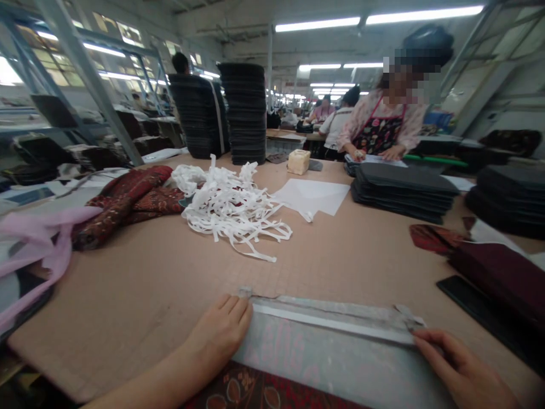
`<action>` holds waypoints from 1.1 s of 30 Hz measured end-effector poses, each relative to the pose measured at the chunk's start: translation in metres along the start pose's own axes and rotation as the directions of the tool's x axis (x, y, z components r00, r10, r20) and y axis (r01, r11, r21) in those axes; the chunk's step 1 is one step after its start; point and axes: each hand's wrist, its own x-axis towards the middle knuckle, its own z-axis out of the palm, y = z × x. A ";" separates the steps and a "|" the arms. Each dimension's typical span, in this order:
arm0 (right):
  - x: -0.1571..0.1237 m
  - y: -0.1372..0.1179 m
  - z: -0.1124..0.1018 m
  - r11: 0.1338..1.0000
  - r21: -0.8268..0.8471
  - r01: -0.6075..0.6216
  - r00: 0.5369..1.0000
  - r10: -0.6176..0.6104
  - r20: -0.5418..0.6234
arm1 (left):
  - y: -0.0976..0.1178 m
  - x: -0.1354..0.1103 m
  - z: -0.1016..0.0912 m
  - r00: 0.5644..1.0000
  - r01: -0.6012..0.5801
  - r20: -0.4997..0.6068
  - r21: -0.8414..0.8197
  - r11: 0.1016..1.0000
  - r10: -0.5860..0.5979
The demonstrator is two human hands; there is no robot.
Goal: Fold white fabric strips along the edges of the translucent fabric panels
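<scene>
A grey-backed piece of patterned fabric lies at the table's near edge, its dark red floral side showing along the bottom. A narrow white fabric strip runs straight across it near the far edge. My left hand is closed at the strip's left end, its fingertips hidden. At the right end, my right hand pinches the strip between thumb and forefinger. Beyond my hands lies a tangled heap of white strips.
Rolled red patterned fabric and pink cloth lie left. Dark stacked panels stand behind; more panels and maroon fabric are right. A white sheet lies mid-table. A co-worker in an apron works opposite.
</scene>
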 end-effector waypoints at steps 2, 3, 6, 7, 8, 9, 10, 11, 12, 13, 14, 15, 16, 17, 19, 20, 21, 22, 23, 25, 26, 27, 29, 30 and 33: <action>0.000 -0.012 -0.004 0.999 0.009 -0.038 0.997 0.038 0.068 | 0.002 -0.004 -0.001 0.999 -0.029 0.016 0.050 0.998 0.028; 0.000 -0.016 -0.005 0.999 0.014 -0.049 0.995 0.048 0.090 | 0.003 -0.005 -0.003 0.999 -0.035 0.034 0.056 0.998 0.033; 0.000 -0.022 -0.005 0.999 0.012 -0.041 0.992 0.039 0.118 | 0.004 -0.003 -0.008 0.993 -0.041 0.110 0.034 0.999 0.037; 0.000 -0.022 -0.005 0.999 0.018 -0.032 0.992 0.029 0.121 | 0.004 -0.002 -0.009 0.992 -0.039 0.124 0.024 0.999 0.036; 0.000 -0.023 -0.004 0.999 0.028 -0.019 0.993 0.016 0.121 | 0.005 0.001 -0.009 0.992 -0.033 0.125 0.016 0.999 0.030; -0.001 -0.023 -0.003 0.999 0.039 -0.004 0.993 0.000 0.119 | 0.006 0.003 -0.009 0.993 -0.028 0.115 0.006 1.000 0.027; -0.001 -0.024 -0.003 0.999 0.048 0.012 0.993 -0.017 0.116 | 0.008 0.006 -0.008 0.995 -0.028 0.100 -0.004 1.000 0.028; -0.001 -0.025 -0.002 0.998 0.053 0.025 0.993 -0.031 0.111 | 0.011 0.009 -0.007 0.995 -0.038 0.089 -0.014 0.999 0.039; -0.002 -0.026 -0.001 0.998 0.055 0.034 0.994 -0.040 0.106 | 0.013 0.011 -0.006 0.995 -0.051 0.086 -0.019 0.998 0.053; -0.002 -0.027 -0.001 0.998 0.054 0.041 0.994 -0.046 0.102 | 0.016 0.014 -0.006 0.993 -0.068 0.091 -0.020 0.998 0.069; -0.002 -0.028 -0.001 0.998 0.053 0.046 0.994 -0.051 0.100 | 0.019 0.016 -0.006 0.991 -0.081 0.104 -0.015 0.997 0.083; -0.002 -0.028 0.000 0.997 0.053 0.053 0.993 -0.058 0.102 | 0.021 0.018 -0.007 0.989 -0.088 0.115 -0.005 0.996 0.088; -0.002 -0.029 0.000 0.997 0.055 0.062 0.992 -0.067 0.105 | 0.024 0.020 -0.008 0.989 -0.089 0.122 0.007 0.996 0.087; -0.003 -0.029 0.000 0.996 0.057 0.071 0.991 -0.077 0.109 | 0.026 0.022 -0.010 0.989 -0.087 0.123 0.019 0.996 0.084; -0.002 -0.030 0.000 0.995 0.060 0.082 0.989 -0.089 0.118 | 0.028 0.026 -0.015 0.990 -0.092 0.116 0.040 0.995 0.087; -0.002 -0.031 0.000 0.995 0.058 0.084 0.988 -0.090 0.125 | 0.029 0.028 -0.017 0.989 -0.103 0.113 0.044 0.994 0.098; -0.002 -0.032 0.000 0.995 0.052 0.083 0.987 -0.090 0.132 | 0.029 0.032 -0.019 0.987 -0.120 0.116 0.036 0.992 0.115; -0.002 -0.033 -0.001 0.996 0.045 0.081 0.987 -0.087 0.138 | 0.031 0.036 -0.022 0.983 -0.137 0.124 0.014 0.990 0.134; -0.002 -0.034 -0.001 0.996 0.036 0.079 0.986 -0.084 0.145 | 0.033 0.041 -0.023 0.979 -0.153 0.133 -0.016 0.988 0.153; -0.002 -0.036 -0.001 0.997 0.017 0.077 0.985 -0.079 0.156 | 0.041 0.053 -0.027 0.969 -0.201 0.129 -0.091 0.975 0.211; -0.002 -0.037 -0.001 0.997 0.008 0.077 0.985 -0.078 0.157 | 0.046 0.061 -0.029 0.961 -0.240 0.108 -0.122 0.963 0.253; -0.002 -0.038 -0.001 0.997 0.001 0.081 0.984 -0.080 0.158 | 0.053 0.068 -0.030 0.951 -0.288 0.078 -0.144 0.947 0.301; -0.003 -0.038 0.000 0.995 -0.021 0.096 0.983 -0.092 0.159 | 0.066 0.082 -0.030 0.927 -0.366 0.024 -0.163 0.916 0.374; -0.003 -0.037 0.001 0.994 -0.035 0.106 0.983 -0.100 0.153 | 0.072 0.088 -0.029 0.919 -0.387 0.014 -0.166 0.907 0.394; -0.003 -0.033 0.001 0.993 -0.061 0.106 0.987 -0.097 0.127 | 0.084 0.100 -0.022 0.916 -0.393 0.017 -0.160 0.905 0.401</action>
